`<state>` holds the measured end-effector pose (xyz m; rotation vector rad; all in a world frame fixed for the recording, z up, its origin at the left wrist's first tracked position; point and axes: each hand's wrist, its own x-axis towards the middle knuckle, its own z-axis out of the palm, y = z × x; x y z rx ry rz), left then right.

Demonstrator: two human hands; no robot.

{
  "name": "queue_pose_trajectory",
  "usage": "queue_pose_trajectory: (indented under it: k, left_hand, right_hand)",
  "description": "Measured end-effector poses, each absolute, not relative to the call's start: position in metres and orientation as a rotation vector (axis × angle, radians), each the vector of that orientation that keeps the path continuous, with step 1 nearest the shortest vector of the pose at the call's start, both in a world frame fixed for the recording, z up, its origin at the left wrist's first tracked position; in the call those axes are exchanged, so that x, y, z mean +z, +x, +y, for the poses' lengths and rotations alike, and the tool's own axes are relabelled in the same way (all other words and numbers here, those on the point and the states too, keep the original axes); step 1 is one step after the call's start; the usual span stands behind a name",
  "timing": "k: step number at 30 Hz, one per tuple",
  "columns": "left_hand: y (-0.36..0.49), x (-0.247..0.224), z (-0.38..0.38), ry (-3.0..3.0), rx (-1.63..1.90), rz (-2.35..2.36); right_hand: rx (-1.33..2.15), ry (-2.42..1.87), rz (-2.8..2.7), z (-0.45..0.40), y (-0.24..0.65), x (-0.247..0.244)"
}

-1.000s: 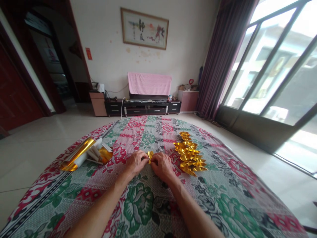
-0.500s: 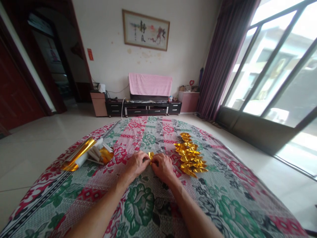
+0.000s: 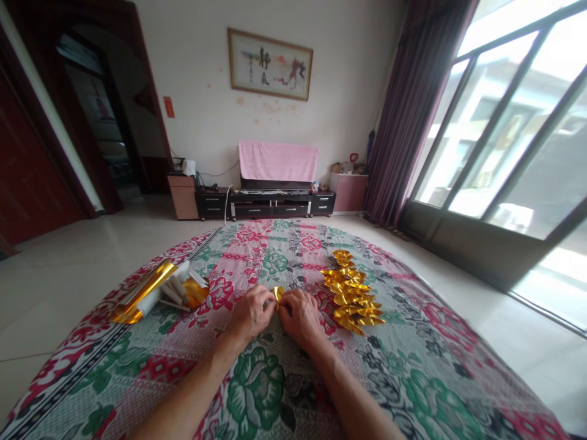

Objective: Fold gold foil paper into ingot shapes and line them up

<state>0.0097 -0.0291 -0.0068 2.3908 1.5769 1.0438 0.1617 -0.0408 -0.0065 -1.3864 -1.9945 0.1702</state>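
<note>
A small piece of gold foil paper (image 3: pixel 278 294) is pinched between both hands over the middle of the cloth. My left hand (image 3: pixel 252 310) is closed on its left side, thumb and fingertips together. From the right, my right hand (image 3: pixel 300 313) grips the same piece with curled fingers, which hide most of it. To the right lies a stack of folded gold foil paper ingots (image 3: pixel 351 292), overlapping in a column. Over on the left rest a gold foil roll or sheet bundle (image 3: pixel 145 293) and loose white-backed foil papers (image 3: pixel 183 290).
A flowered cloth (image 3: pixel 257 391) covers the rounded surface under my arms. Beyond it stand a low black TV cabinet (image 3: pixel 275 208) and a pink cloth (image 3: pixel 278 160) draped over a screen. A purple curtain (image 3: pixel 408 122) hangs beside the large window on the right.
The view has tilted up slightly. Both hands stay together on the foil piece, with the fingers shifted only a little; the gold front of the piece shows at a slightly different angle.
</note>
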Motion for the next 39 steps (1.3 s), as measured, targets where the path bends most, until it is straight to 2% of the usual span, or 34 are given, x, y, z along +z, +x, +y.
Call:
queue_pose_trajectory:
  k: [5,15,39]
  left_hand:
    - [0.011,-0.006,-0.031,2.455,0.934,1.57]
    - [0.012,-0.009,-0.029,2.412,1.031,1.461]
    - [0.004,-0.011,-0.023,2.449,0.98,1.256]
  right_hand:
    - [0.162,-1.389,-2.027,-0.038,0.163,-0.006]
    - [0.049,-1.49,-2.002,-0.038,0.16,-0.008]
    - [0.212,-1.412,-2.037,-0.033,0.169,-0.009]
